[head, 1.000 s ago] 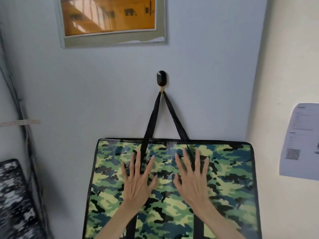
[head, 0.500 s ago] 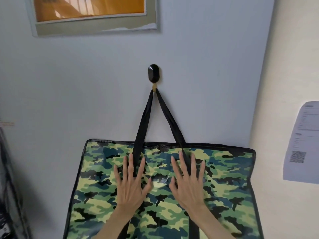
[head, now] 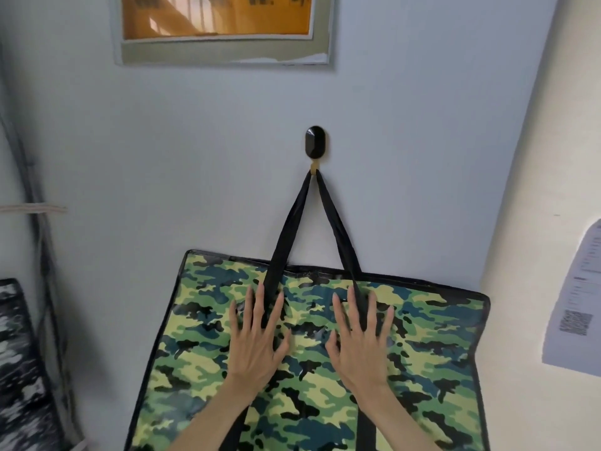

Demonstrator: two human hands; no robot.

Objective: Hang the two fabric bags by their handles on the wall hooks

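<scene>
Pressing flat on the camo bag (head: 406, 353), my left hand (head: 257, 346) and right hand (head: 361, 348) lie with fingers spread, gripping nothing. Its black handles (head: 335, 222) loop over the hook (head: 315, 146) on the wall (head: 162, 157).

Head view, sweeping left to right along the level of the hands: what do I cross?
Black-and-white patterned item → left hand → right hand, both flat on the camouflage bag → printed sheet on the side wall.

Camouflage bag (head: 422, 336) hangs from hook (head: 315, 142), both hands flat on it.
</scene>
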